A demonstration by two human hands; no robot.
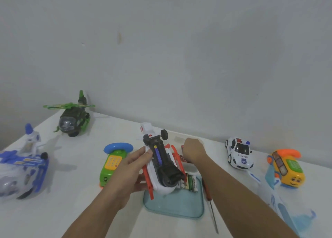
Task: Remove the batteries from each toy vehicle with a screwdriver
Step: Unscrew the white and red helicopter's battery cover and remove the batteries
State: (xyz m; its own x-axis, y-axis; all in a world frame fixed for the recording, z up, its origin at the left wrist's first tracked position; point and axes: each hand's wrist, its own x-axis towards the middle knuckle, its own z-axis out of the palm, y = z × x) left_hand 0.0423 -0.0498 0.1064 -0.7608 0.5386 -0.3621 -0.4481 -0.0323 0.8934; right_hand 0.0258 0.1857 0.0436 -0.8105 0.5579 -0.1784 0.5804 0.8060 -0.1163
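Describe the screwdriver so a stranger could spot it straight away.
On the white table, find the clear blue-green tray near the front edge. The screwdriver lies just right of it, the only thin metal rod with a dark reddish handle among plastic toys.

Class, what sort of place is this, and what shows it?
Probably a plain room at home: a white table against a bare wall, battery toys like the police car, and a screwdriver.

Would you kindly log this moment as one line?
left hand: holds upturned helicopter | battery: exposed in underside | right hand: curled, contents unclear | screwdriver: on table
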